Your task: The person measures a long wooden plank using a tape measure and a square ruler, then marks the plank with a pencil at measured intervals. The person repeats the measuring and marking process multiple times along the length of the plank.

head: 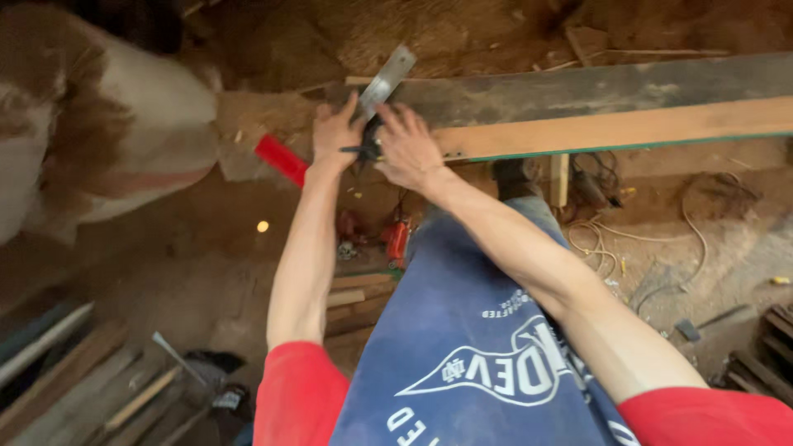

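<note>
Left fingers: the left hand (333,132) lies flat, fingers (350,107) spread and pressing on the metal blade of a square (386,80) at the end of the pale board (611,130).
Right fingers: the right hand (408,149) is curled over the dark stock of the same tool; whether its fingers pinch a pencil or only the tool I cannot tell.
Square: blade tilted up and away from the hands, a red handle (282,159) jutting out to the left below the wrist.
Board: lies on a darker plank (578,91), both running off to the right.
Around: a red power tool (397,241) and loose cable (661,239) on the dirt floor, wood offcuts (91,388) at lower left.
Risk: with both arms fully stretched, the square could slip off the board edge and skew any line; the cable underfoot could trip.
Hidden: the board's end and the tool's stock sit under the hands; motion blur softens the left side.
</note>
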